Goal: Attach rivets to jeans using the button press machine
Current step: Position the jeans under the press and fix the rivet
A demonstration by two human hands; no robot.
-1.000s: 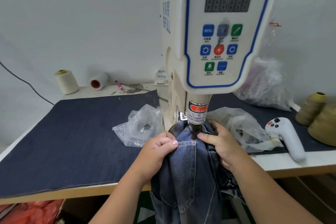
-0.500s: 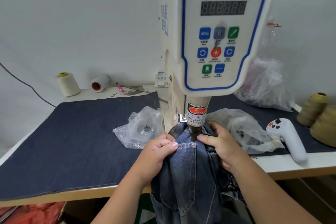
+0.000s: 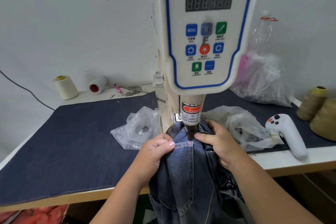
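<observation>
We see the jeans (image 3: 183, 169) draped over the table (image 3: 272, 160) edge under the button machine (image 3: 203, 42), its plunger (image 3: 189, 131) down on the pocket corner, while the left hand (image 3: 154, 152) pinches the pocket's top hem and the right hand (image 3: 218, 143) grips the bunched denim beside the plunger.

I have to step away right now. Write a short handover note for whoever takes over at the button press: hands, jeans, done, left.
Left hand pinches the jeans at the pocket's top edge; right hand grips the fabric right of the punch.
The pocket corner sits directly under the punch of the button machine, fingers close beside it.
Whether a rivet is set here cannot be seen.
Left: press, then reposition. Mind your fingers.
</observation>
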